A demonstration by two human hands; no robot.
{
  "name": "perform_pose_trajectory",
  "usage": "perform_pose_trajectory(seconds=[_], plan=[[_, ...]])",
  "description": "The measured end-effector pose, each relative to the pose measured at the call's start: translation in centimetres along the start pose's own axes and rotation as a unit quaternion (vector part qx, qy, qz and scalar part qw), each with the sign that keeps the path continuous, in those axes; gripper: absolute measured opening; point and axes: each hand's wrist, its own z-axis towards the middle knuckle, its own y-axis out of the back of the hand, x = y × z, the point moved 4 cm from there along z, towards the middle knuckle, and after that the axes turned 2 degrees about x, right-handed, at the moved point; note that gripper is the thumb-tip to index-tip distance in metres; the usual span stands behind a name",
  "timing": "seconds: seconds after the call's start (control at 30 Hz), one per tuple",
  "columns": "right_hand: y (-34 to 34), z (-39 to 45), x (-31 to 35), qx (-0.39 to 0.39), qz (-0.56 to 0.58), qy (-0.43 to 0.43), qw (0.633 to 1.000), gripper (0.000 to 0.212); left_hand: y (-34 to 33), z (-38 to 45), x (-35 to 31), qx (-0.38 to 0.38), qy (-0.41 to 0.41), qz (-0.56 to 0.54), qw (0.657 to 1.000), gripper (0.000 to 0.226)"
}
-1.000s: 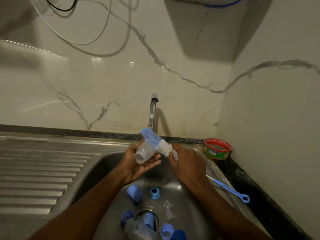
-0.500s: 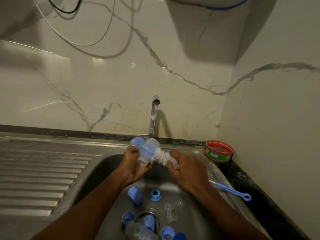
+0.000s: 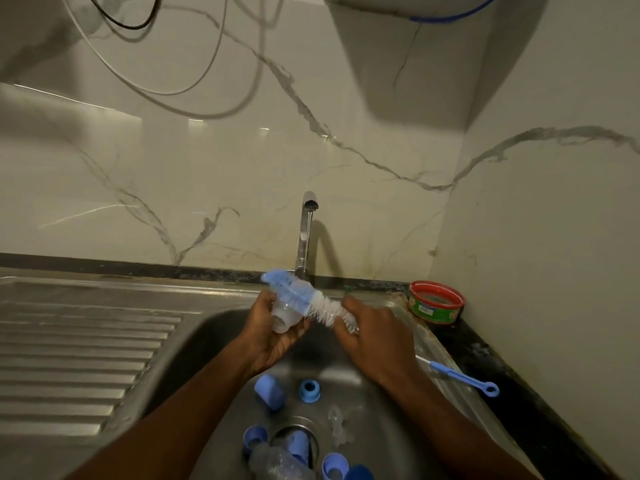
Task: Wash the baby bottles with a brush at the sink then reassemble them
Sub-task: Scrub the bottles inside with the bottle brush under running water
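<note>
Over the sink (image 3: 221,327), below the tap (image 3: 304,233), the left hand (image 3: 273,334) grips a clear bottle (image 3: 282,315); the right hand (image 3: 377,341) is closed around the brush (image 3: 304,299). Since a second ago the brush tip has pushed further left across the bottle, so scrubbing is judged ongoing. Blue caps (image 3: 270,391) and a ring (image 3: 310,390) lie nearer in the basin, unassembled.

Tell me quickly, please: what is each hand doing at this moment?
Left hand: closed around a small clear bottle part.
Right hand: closed on the bottle brush, whose bristles lie against that part.
</note>
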Motion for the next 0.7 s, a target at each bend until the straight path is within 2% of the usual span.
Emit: perform_pose_trajectory(seconds=[0.1, 0.2, 0.27, 0.33, 0.47, 0.6, 0.7], plan=[[0.3, 0.3, -0.6, -0.035, -0.031, -0.029, 0.998, 0.032, -0.4, -0.4, 0.4, -0.006, 0.034, 0.026, 0.999, 0.036], [0.0, -0.2, -0.5, 0.011, -0.006, -0.009, 1.0, 0.034, 0.3, 0.0, 0.1, -0.038, 0.003, 0.074, 0.997, 0.036], [-0.2, -0.6, 0.2, 0.044, -0.002, 0.03, 0.999, 0.036, 1.0, 0.3, -0.3, -0.053, -0.025, 0.104, 0.993, 0.048], [-0.3, -0.5, 0.5, 0.036, -0.011, 0.036, 0.999, 0.036, 1.4, 0.4, -0.4, -0.054, -0.004, 0.081, 0.995, 0.047], [0.0, 0.3, -0.7, -0.024, -0.028, -0.023, 0.999, 0.028, 0.5, 0.0, 0.1, -0.042, 0.035, 0.094, 0.994, 0.036], [-0.6, -0.6, 0.0, 0.044, 0.012, 0.037, 0.998, 0.035, 0.8, 0.1, -0.2, -0.07, -0.003, 0.055, 0.996, 0.048], [-0.5, -0.3, 0.3, 0.016, -0.01, 0.029, 0.999, 0.036, 0.5, -0.2, -0.2, -0.068, 0.013, 0.02, 0.997, 0.048]])
